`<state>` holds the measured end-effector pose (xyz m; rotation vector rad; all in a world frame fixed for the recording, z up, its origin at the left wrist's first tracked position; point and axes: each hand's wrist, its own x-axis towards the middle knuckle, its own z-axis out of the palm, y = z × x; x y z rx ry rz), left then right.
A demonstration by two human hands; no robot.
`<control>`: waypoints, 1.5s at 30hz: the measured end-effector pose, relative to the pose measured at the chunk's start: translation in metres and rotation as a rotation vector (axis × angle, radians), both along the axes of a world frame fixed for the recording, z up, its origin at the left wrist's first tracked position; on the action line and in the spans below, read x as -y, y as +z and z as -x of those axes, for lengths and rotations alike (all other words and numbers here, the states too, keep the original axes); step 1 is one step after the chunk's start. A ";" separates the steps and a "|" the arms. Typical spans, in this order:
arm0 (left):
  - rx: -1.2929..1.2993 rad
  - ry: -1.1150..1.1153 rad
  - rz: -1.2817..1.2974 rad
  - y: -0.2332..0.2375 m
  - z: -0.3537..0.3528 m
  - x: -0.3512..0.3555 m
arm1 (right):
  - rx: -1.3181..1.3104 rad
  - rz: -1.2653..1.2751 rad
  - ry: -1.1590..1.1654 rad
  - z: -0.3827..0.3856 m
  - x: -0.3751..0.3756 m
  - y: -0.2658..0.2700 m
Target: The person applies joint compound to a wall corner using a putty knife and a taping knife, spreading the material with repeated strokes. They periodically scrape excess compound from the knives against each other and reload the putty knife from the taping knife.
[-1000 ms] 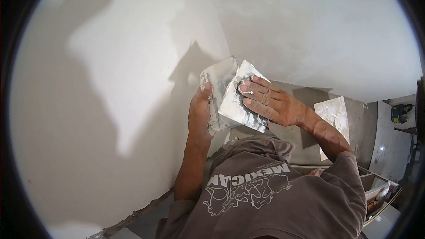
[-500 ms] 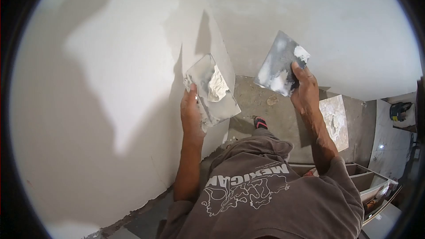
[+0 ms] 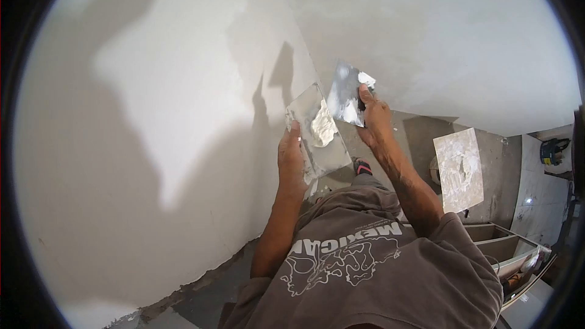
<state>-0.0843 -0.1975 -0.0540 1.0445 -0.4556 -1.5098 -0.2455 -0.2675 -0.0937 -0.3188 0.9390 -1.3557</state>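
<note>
My left hand [image 3: 291, 157] is closed around the edge of a flat rectangular plastering trowel [image 3: 331, 156], its thumb on the upper face. A lump of creamy white putty [image 3: 323, 124] lies on that face. My right hand [image 3: 376, 116] grips a second, darker steel putty blade [image 3: 345, 85], thumb pressed on its back. White putty smears this blade, with a thicker dab near the thumb. The two blades are close together, side by side, in front of the wall corner. The fingers beneath both tools are hidden.
A pale wall [image 3: 201, 116] rises on the left, meeting another wall [image 3: 426, 42] ahead. A putty-smeared square board [image 3: 452, 190] is at the right above the concrete floor [image 3: 420, 131]. Beyond it stand an open compartmented cabinet [image 3: 501, 248] and a dark container [image 3: 553, 152].
My right hand has swung left with its blade, toward the other tool. My left hand and its putty-loaded trowel have shifted right and slightly down.
</note>
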 end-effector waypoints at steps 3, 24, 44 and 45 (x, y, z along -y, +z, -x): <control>0.123 0.057 0.029 0.003 -0.007 0.001 | -0.174 0.026 -0.047 0.026 0.005 -0.040; 1.294 0.286 0.507 -0.003 0.009 -0.018 | -0.787 0.311 0.283 0.000 -0.094 0.036; 1.533 -0.298 0.386 -0.024 -0.012 -0.042 | -0.430 0.071 0.200 -0.009 -0.067 -0.011; 1.551 -0.298 0.409 -0.025 -0.013 -0.044 | -0.394 0.062 0.193 -0.010 -0.068 -0.014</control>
